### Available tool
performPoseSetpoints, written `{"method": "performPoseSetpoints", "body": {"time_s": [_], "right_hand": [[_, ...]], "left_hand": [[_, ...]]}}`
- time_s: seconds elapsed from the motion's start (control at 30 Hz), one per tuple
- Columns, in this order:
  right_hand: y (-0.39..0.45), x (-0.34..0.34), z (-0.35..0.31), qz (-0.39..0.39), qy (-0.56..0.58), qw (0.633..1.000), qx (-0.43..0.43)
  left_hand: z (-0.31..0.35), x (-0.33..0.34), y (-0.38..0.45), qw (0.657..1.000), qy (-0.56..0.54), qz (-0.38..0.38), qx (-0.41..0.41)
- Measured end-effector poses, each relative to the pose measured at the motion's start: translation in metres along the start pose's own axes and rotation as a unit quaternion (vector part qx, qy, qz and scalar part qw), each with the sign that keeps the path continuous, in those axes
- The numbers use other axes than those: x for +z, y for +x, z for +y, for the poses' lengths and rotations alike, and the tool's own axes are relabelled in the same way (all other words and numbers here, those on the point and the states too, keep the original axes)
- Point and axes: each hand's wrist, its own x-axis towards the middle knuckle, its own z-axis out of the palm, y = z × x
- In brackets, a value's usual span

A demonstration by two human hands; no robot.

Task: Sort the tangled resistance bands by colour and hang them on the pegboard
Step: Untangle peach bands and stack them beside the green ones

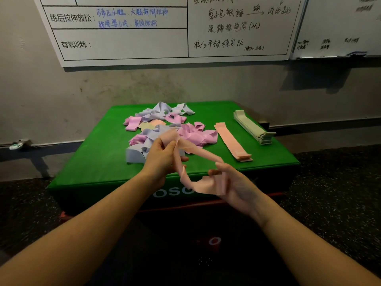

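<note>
At lower centre, the left hand [162,159] and right hand [231,182] both pinch a twisted peach band [198,162]. Pulled unevenly, it could snap free or stay twisted. Beyond lie the tangled pile [165,126] and sorted stacks [253,126].

Left hand [162,155] and right hand [231,182] raised, fingers curled, pinching.

1. Tangled pile of bands [165,126] sits mid-frame on the worktop [99,162].
2. Two flat stacks [234,142] [254,126] lie to its right.
3. Whiteboard [165,27] fills the upper frame, on the wall behind.
4. Both hands [162,157] [233,182] are at the worktop's near edge.
</note>
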Motion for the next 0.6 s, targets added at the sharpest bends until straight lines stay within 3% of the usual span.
{"method": "performPoseSetpoints", "body": {"time_s": [0.07,0.13,0.2,0.27,0.37,0.5,0.6], "right_hand": [[-0.003,0.002,-0.005,-0.024,0.069,0.997,0.01],[-0.001,0.004,-0.006,0.008,0.033,0.999,-0.005],[0.004,0.004,-0.004,0.083,-0.113,0.99,-0.034],[0.01,0.0,0.0,0.16,-0.272,0.947,-0.067],[0.01,0.001,-0.001,0.175,-0.435,0.878,-0.094],[0.011,0.012,-0.006,0.103,-0.428,0.897,-0.036],[0.011,0.022,-0.014,0.109,-0.406,0.899,-0.121]], "left_hand": [[-0.001,0.0,0.001,1.0,-0.012,0.009,-0.005],[0.001,-0.001,0.002,0.999,-0.028,0.018,-0.007],[0.003,-0.001,0.003,0.999,-0.044,0.024,-0.005],[0.006,0.001,0.002,0.999,-0.037,0.023,0.001],[0.01,0.007,-0.002,1.0,-0.011,0.012,0.023],[0.014,0.012,-0.006,0.999,0.005,-0.008,0.042],[0.013,0.014,-0.009,0.997,0.048,-0.022,0.061]]}}
